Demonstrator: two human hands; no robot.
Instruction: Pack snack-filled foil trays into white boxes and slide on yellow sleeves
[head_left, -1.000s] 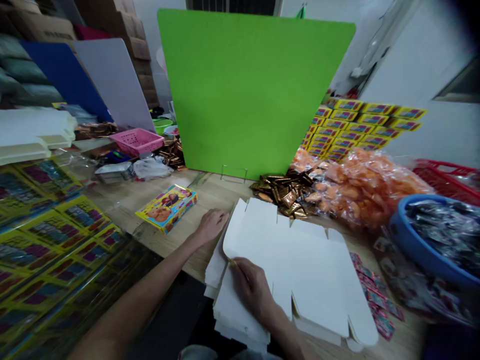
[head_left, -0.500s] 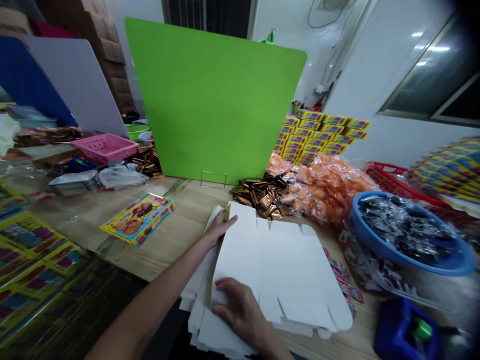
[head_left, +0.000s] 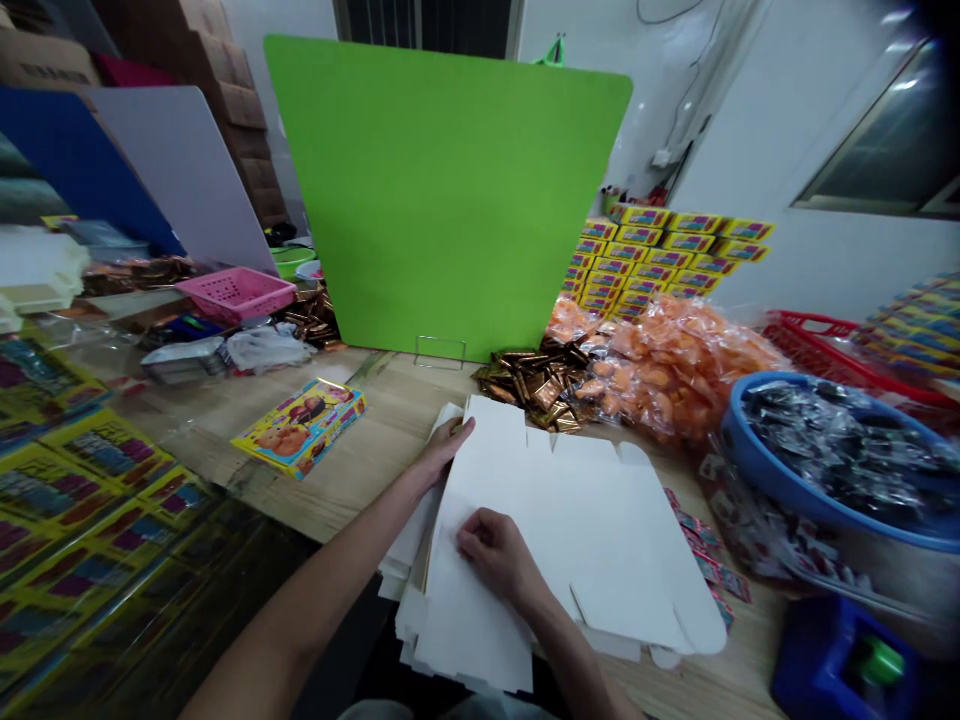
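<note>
Stack of white die-cut cardboard blanks (head_left: 559,530) at lower centre on the wooden table (head_left: 337,445); right hand (head_left: 496,548) lying open on top, left hand (head_left: 444,450) gripping the far edge. Farther up, yellow printed box (head_left: 298,428) to the left, gold sachets (head_left: 532,385) before the upright green board (head_left: 442,190).

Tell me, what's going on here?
A person at a wooden table has both bare hands on a stack of flat white cardboard box blanks. The left hand is at the stack's far edge; the right hand rests on the top blank. Just beyond lies a heap of gold foil sachets.
</note>
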